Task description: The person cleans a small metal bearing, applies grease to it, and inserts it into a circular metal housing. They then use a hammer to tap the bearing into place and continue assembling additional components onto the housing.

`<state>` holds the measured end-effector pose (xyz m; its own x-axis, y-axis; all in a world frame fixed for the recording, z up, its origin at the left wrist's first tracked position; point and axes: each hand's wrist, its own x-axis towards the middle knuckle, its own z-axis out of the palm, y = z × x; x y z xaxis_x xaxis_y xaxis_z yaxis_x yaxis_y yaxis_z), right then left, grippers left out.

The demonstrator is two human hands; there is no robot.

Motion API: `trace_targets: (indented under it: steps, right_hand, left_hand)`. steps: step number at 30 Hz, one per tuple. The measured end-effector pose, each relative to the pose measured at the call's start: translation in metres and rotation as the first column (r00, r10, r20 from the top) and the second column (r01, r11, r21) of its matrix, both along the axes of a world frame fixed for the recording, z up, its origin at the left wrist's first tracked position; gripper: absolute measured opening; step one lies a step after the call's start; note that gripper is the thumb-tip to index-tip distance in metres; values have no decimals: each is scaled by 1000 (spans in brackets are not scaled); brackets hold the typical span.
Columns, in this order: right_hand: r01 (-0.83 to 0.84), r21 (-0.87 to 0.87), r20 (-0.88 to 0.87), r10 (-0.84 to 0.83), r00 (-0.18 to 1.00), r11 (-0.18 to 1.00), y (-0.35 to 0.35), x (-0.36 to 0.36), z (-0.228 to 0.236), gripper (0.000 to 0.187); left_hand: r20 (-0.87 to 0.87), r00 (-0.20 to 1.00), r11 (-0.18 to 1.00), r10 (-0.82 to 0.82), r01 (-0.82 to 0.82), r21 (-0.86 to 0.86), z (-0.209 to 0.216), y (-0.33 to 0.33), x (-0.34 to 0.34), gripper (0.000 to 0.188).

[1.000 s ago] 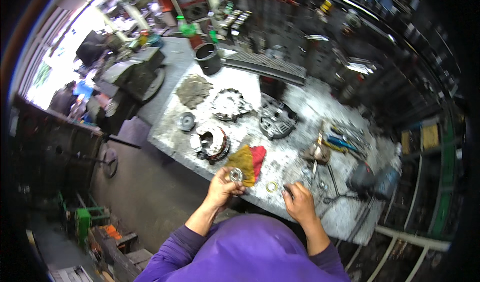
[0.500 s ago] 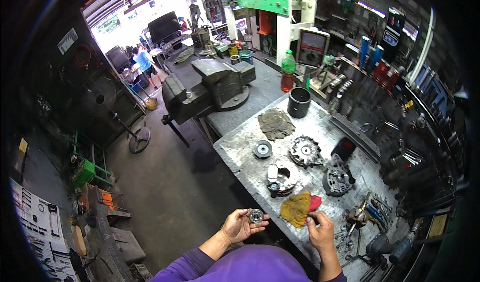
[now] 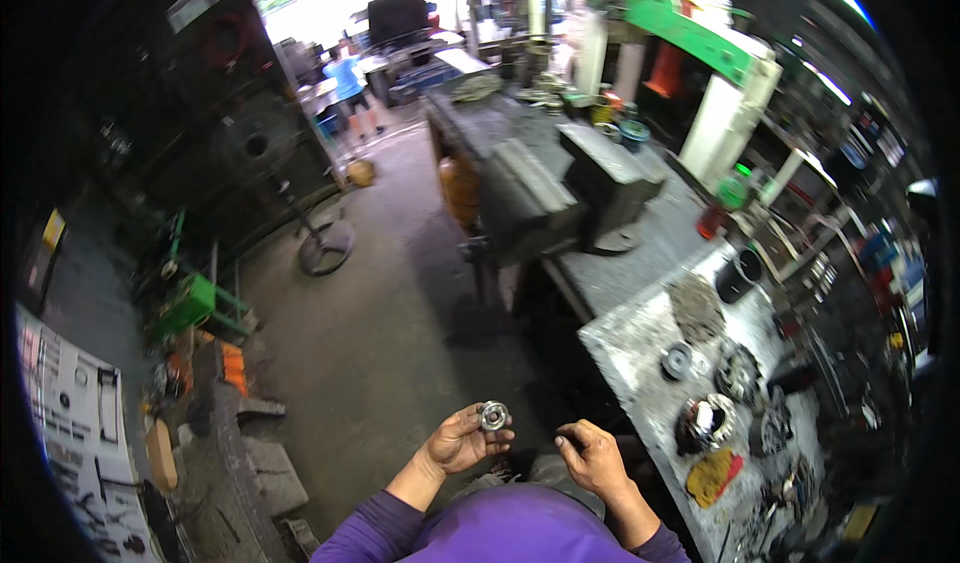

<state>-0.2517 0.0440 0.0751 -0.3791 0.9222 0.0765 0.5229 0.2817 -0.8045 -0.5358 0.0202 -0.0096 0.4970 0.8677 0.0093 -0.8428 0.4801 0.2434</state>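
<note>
A small round metal ball bearing [image 3: 493, 416] rests at the fingertips of my left hand [image 3: 457, 442], with the fingers curled around it from below. My right hand [image 3: 594, 457] is apart from it, to the right, in front of my body. Its thumb and curled fingers are drawn together, and whatever is between them, if anything, is hidden. Neither hand touches the metal-topped bench [image 3: 625, 371] on the right. On that bench lie a yellow and red cloth [image 3: 712, 477], a ring-shaped metal part [image 3: 707, 422], a finned part [image 3: 738, 372] and a small pulley [image 3: 676, 361].
A large bench vise [image 3: 600, 188] is fixed to the dark workbench ahead. Beyond it stands a green and white press frame [image 3: 690, 33]. A grey rag [image 3: 697, 307] and a black cylinder [image 3: 738, 275] lie farther along the bench. A pedestal fan [image 3: 258, 143] and a person in blue [image 3: 345, 78] are far left.
The view has turned left, so the bench now sits farther right. My right hand has left the cloth and come near my left hand, which still holds the bearing.
</note>
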Motion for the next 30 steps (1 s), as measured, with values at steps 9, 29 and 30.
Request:
trace_targets:
  steps: [9,29,30]
  right_hand:
    - [-532,-28,159,529,834,846,155,-172,-42,23]
    - [-62,-93,102,72,992,994,409,-462,-27,21]
    - [-66,4,150,64,987,998,424,-470,-24,20]
  left_hand:
    - [-348,859,818,376,-484,-311,-78,28,-171,36]
    - [-141,850,843,507,-523,-126,-9,346,-517,65]
    - [-157,854,846,496,-516,-135,-4,365,-533,65]
